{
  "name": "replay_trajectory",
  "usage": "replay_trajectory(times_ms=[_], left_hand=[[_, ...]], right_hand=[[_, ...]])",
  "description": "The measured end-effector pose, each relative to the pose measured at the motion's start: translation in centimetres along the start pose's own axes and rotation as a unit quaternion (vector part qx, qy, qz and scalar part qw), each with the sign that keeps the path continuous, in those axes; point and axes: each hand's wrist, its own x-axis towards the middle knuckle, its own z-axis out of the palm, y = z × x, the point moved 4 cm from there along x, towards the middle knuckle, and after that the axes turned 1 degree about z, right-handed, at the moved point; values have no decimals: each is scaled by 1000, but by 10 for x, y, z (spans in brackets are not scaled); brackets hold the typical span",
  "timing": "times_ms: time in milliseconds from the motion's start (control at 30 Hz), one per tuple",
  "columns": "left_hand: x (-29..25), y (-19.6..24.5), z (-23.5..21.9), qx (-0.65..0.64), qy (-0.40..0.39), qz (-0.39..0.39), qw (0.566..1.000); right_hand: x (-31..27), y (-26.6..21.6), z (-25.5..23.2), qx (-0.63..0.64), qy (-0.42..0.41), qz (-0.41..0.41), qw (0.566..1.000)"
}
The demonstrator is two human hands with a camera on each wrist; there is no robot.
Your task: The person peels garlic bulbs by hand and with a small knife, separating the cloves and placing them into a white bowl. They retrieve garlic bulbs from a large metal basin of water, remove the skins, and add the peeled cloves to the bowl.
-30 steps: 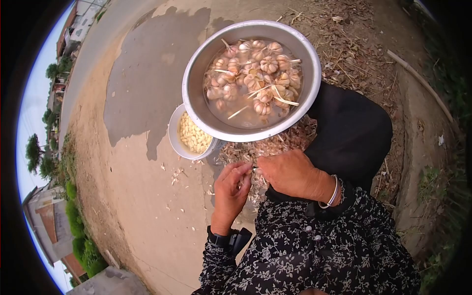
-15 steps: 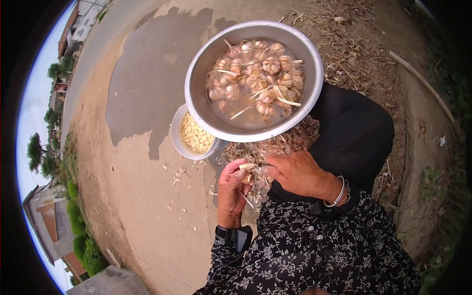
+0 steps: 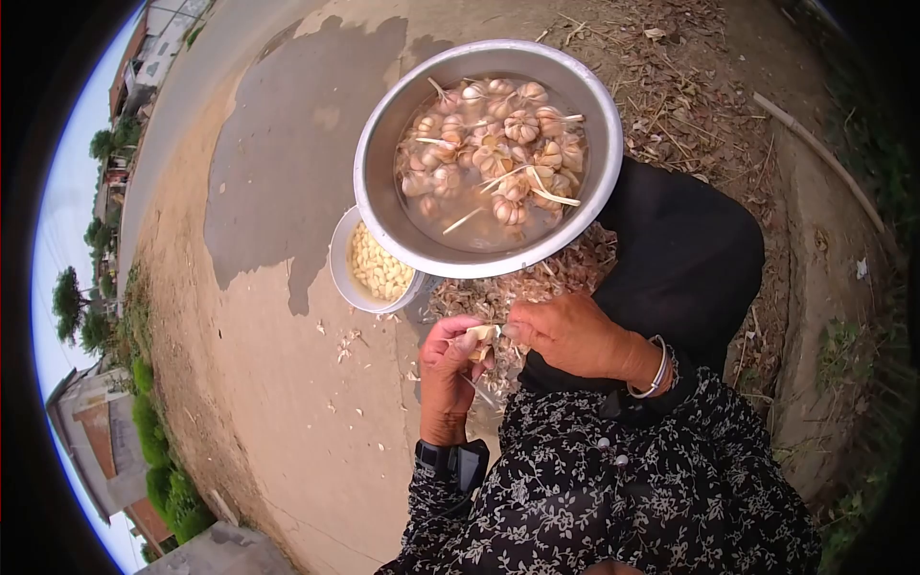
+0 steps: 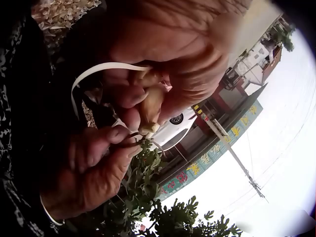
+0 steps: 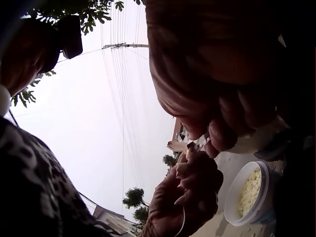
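The left hand grips a partly opened garlic bulb, its long pale stem curving out from the fingers. Close on its right, the right hand pinches at the top of the garlic with thumb and forefinger; what lies between those fingertips is too small to tell. Both hands are over a heap of garlic skins. A metal basin of whole bulbs in water stands beyond them, and a white bucket of peeled cloves sits to its left.
Loose skins are scattered on the concrete left of the hands. A knee in black cloth is right of the basin. Dry leaves and a long stick lie farther right.
The left hand has turned, bringing a pale clove and the stem into view. The right fingers moved slightly away, then back beside the garlic. The basin and bucket stand as before.
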Motion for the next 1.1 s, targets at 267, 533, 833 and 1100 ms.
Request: replay_trajectory(times_ms=[267, 533, 833, 1100], left_hand=[[1, -15, 20, -192, -49, -89, 976], [5, -19, 6, -42, -63, -95, 993], [18, -12, -25, -299, -43, -90, 949], [116, 27, -164, -101, 200, 20, 974]], right_hand=[[4, 9, 9, 224, -3, -18, 974], [2, 7, 13, 108, 9, -11, 994], [0, 13, 1, 149, 15, 55, 987], [1, 5, 10, -79, -5, 42, 996]])
